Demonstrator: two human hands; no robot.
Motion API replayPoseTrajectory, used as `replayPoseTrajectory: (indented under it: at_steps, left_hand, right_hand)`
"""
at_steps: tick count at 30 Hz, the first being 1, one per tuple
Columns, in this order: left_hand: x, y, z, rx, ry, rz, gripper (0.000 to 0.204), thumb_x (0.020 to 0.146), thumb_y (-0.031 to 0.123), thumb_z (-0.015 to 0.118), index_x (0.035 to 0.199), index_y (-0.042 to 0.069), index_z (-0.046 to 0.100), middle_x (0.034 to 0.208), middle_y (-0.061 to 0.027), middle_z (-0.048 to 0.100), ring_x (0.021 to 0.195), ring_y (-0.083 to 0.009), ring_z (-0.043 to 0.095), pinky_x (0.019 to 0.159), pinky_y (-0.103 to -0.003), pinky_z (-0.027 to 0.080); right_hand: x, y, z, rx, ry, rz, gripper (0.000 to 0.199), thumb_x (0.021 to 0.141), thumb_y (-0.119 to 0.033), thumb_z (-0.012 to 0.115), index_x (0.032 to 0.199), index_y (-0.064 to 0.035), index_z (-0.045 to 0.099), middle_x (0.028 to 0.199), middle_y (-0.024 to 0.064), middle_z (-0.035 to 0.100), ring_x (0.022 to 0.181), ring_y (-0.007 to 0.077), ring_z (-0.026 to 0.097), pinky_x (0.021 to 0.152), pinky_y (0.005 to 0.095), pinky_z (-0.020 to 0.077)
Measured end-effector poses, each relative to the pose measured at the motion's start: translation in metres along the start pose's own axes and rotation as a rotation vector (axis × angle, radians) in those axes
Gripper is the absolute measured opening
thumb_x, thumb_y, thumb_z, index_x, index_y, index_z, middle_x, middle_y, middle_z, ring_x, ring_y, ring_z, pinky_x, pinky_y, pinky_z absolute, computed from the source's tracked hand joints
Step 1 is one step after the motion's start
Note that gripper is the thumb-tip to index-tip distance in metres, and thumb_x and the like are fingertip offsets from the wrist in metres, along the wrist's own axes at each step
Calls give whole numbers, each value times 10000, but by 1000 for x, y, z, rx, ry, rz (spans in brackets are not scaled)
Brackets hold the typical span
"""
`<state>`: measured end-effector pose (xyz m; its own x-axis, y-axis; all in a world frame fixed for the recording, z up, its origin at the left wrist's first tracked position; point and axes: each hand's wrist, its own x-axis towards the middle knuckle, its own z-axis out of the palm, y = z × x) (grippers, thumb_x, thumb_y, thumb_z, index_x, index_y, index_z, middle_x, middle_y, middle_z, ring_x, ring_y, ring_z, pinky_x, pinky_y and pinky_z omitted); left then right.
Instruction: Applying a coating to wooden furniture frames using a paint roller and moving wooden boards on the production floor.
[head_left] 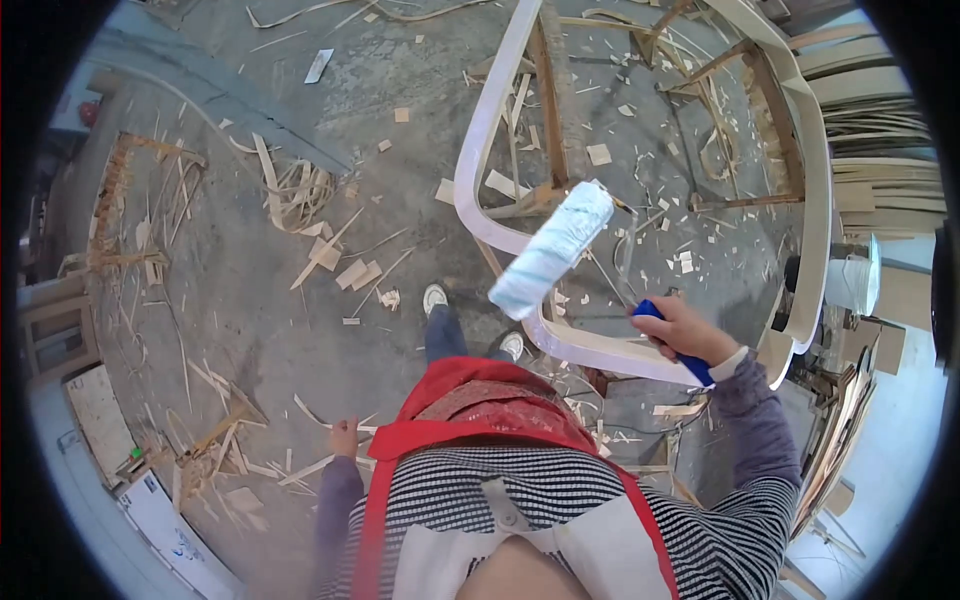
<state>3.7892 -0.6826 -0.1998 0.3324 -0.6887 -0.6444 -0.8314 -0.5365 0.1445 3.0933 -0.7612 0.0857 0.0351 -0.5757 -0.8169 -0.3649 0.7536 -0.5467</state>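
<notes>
A paint roller with a wet-looking white sleeve (553, 250) is held out in front of me, its blue handle (692, 367) gripped in my right hand (688, 332). The sleeve overlaps the near left corner of a curved, pale wooden frame (478, 135) in this view; I cannot tell whether the two touch. That frame's edge looks whitish and coated along its left and near sides. My left hand (344, 438) hangs low at my left side, away from the frame, with fingers curled; whether anything is in them is too small to make out.
Wood scraps and strips (300, 200) litter the concrete floor around my feet. Brown wooden supports (550, 100) stand beneath the frame. A white bucket (853, 282) and stacked boards (880, 120) are at the right. White panels (175, 535) lie at the lower left.
</notes>
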Motion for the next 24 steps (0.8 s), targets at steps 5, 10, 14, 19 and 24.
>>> replayPoseTrajectory:
  at_steps: [5,10,14,19,24]
  left_hand:
    - [-2,2,14,12,-14,49,581,835,535,630,900,-40,680,893,-254,676,900,-392,655,787,-474,484]
    - [-5,15,7,-22,108,76,590,840,519,630,992,-50,667,963,-260,676,966,-408,642,838,-466,483]
    - [-3,66,-2,83,-229,38,620,844,525,627,1081,-48,648,1049,-255,674,1040,-405,631,903,-453,475]
    - [22,29,17,74,-26,290,621,853,518,626,1119,-42,636,1109,-260,661,1074,-414,618,933,-446,471]
    - [-2,80,21,74,-43,191,629,864,520,622,1149,-40,630,1139,-272,647,1080,-412,616,939,-455,471]
  right_hand:
    - [45,-1,50,79,66,-189,223,966,-230,592,997,-10,584,622,-7,511,427,66,458,382,242,363]
    - [12,24,67,161,65,-115,241,970,-243,585,1037,-11,594,620,-6,507,430,70,461,383,245,367]
    - [4,28,89,280,127,-85,239,971,-246,580,1034,-16,596,618,-9,504,427,72,460,382,247,370]
    - [-7,78,116,66,208,-314,243,975,-245,566,1052,-17,602,627,-11,514,407,73,450,376,250,368]
    - [-65,88,134,327,133,-31,234,975,-254,563,943,-24,586,589,-8,504,407,76,454,379,257,365]
